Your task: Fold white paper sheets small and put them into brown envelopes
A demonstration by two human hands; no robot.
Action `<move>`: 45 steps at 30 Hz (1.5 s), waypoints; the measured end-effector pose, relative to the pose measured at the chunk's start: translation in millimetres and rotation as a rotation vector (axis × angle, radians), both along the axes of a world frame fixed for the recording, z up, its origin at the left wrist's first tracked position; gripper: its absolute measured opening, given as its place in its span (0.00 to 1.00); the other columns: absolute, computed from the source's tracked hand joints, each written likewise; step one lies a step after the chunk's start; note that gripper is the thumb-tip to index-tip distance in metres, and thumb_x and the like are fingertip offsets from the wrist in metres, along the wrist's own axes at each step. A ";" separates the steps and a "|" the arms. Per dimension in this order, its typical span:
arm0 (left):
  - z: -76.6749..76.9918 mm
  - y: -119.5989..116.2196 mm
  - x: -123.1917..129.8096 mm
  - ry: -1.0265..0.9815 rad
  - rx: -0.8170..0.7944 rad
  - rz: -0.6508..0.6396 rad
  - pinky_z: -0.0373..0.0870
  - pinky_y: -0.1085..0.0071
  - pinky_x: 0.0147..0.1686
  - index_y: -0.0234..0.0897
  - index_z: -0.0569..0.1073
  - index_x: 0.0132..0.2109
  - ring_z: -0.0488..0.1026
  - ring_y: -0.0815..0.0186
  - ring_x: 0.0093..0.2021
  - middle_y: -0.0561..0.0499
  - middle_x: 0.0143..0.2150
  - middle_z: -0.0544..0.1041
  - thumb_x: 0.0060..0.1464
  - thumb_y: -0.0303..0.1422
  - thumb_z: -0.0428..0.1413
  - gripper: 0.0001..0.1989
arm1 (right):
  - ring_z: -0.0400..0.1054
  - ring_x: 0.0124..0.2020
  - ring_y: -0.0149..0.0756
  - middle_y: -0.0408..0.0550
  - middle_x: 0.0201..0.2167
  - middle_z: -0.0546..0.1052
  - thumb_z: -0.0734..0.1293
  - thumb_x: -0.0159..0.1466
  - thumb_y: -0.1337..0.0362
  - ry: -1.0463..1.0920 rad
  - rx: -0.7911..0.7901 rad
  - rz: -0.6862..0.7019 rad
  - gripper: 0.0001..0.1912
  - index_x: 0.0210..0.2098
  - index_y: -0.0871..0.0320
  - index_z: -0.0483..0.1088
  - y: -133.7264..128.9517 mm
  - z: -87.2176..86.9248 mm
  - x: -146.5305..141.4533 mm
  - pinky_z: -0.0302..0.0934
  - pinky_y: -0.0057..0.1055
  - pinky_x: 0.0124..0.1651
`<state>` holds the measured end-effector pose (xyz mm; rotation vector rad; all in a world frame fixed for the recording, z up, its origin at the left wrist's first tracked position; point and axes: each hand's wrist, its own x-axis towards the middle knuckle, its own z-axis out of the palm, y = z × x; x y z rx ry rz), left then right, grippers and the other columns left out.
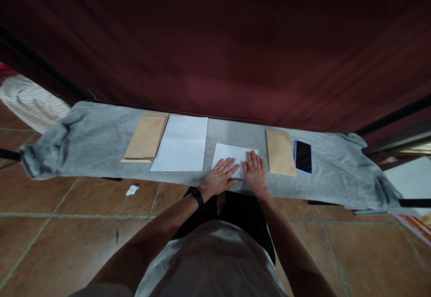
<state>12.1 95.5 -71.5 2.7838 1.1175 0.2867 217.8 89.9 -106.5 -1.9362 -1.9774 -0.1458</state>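
Note:
A small white sheet of paper (232, 151), which looks folded, lies before me on the grey cloth. My left hand (220, 174) rests flat on its left part with fingers stretched out. On its right part lies my right hand (255, 171), also flat, fingers pointing away from me. Left of them is a larger stack of white paper (183, 142). Beyond that stack sit several brown envelopes (146, 136) in a pile. One more brown envelope (281, 152) lies just right of my right hand.
A phone (303, 157) lies right of the single envelope. Grey cloth (336, 166) covers the narrow table, bunched at both ends. A dark red curtain (215, 63) hangs behind it. On the tiled floor (87, 238) is a crumpled white scrap (132, 190).

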 end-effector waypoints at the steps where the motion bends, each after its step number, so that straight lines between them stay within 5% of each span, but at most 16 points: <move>1: 0.7 -1.0 -2.5 0.000 0.001 0.006 0.44 0.53 0.73 0.44 0.57 0.72 0.47 0.57 0.76 0.46 0.76 0.54 0.68 0.49 0.46 0.31 | 0.55 0.69 0.50 0.62 0.70 0.61 0.52 0.75 0.58 0.001 0.000 0.000 0.29 0.71 0.64 0.55 -1.2 -0.5 2.0 0.48 0.52 0.68; 10: 6.9 -7.5 -14.4 0.008 0.023 -0.007 0.45 0.53 0.73 0.46 0.58 0.72 0.47 0.56 0.76 0.46 0.76 0.53 0.66 0.50 0.50 0.32 | 0.54 0.70 0.52 0.63 0.71 0.59 0.50 0.75 0.60 0.017 0.012 -0.002 0.29 0.72 0.65 0.54 -26.5 3.4 5.7 0.50 0.53 0.68; 15: 8.9 -7.1 -13.8 0.015 0.028 -0.009 0.45 0.53 0.73 0.46 0.57 0.72 0.48 0.56 0.75 0.45 0.75 0.54 0.66 0.49 0.49 0.32 | 0.51 0.72 0.46 0.57 0.71 0.59 0.51 0.76 0.60 -0.004 -0.068 0.220 0.29 0.72 0.62 0.53 -57.2 7.1 -23.9 0.47 0.48 0.71; 23: -1.4 -10.7 -25.5 0.013 0.037 0.054 0.50 0.55 0.72 0.34 0.55 0.73 0.49 0.57 0.75 0.39 0.75 0.55 0.68 0.49 0.46 0.35 | 0.55 0.71 0.48 0.57 0.71 0.59 0.54 0.75 0.56 -0.041 -0.070 0.122 0.30 0.72 0.63 0.53 -77.7 8.9 -4.4 0.49 0.47 0.71; 37: -12.9 -25.7 -39.6 -0.041 0.057 0.304 0.59 0.53 0.69 0.24 0.60 0.69 0.58 0.51 0.72 0.32 0.70 0.63 0.69 0.44 0.42 0.32 | 0.56 0.70 0.49 0.60 0.70 0.61 0.54 0.76 0.55 -0.052 -0.045 0.040 0.31 0.72 0.65 0.52 -92.4 8.7 13.0 0.49 0.48 0.71; 45: 7.1 18.4 -17.9 -0.300 -0.247 0.658 0.70 0.56 0.58 0.29 0.67 0.64 0.74 0.51 0.57 0.34 0.58 0.76 0.62 0.36 0.51 0.26 | 0.55 0.71 0.49 0.60 0.70 0.61 0.55 0.75 0.58 -0.043 -0.022 0.041 0.30 0.73 0.64 0.51 -91.3 3.4 13.0 0.48 0.50 0.71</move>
